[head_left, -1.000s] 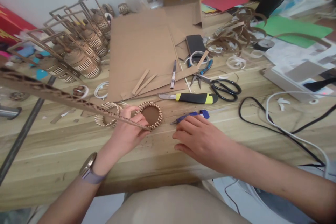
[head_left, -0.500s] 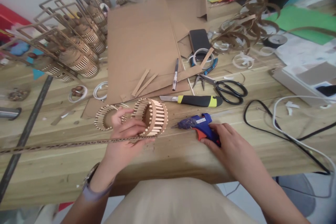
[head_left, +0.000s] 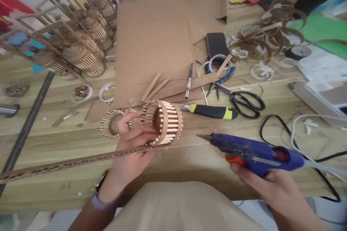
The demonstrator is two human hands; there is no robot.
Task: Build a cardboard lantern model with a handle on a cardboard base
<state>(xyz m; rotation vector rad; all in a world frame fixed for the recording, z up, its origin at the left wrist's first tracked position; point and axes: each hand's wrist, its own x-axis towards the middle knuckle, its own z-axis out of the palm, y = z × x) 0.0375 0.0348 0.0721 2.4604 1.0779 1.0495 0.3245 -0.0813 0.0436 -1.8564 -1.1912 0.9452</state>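
My left hand is closed round a small round basket made of cardboard slats, held on its side above the wooden table. A long thin cardboard strip runs from under that hand out to the left edge. My right hand grips a blue hot glue gun with a red trigger, lifted off the table. Its nozzle points left toward the basket, a short gap away. A second slatted ring lies on the table just behind my left hand.
A yellow and black utility knife, black scissors, a pen, a phone and large cardboard sheets lie beyond. Finished cardboard lanterns stand at the far left. Black and white cables loop at the right.
My right hand took hold of the glue gun and lifted it off the table, nozzle pointing left. My left hand tipped the basket onto its side and raised it with the strip.
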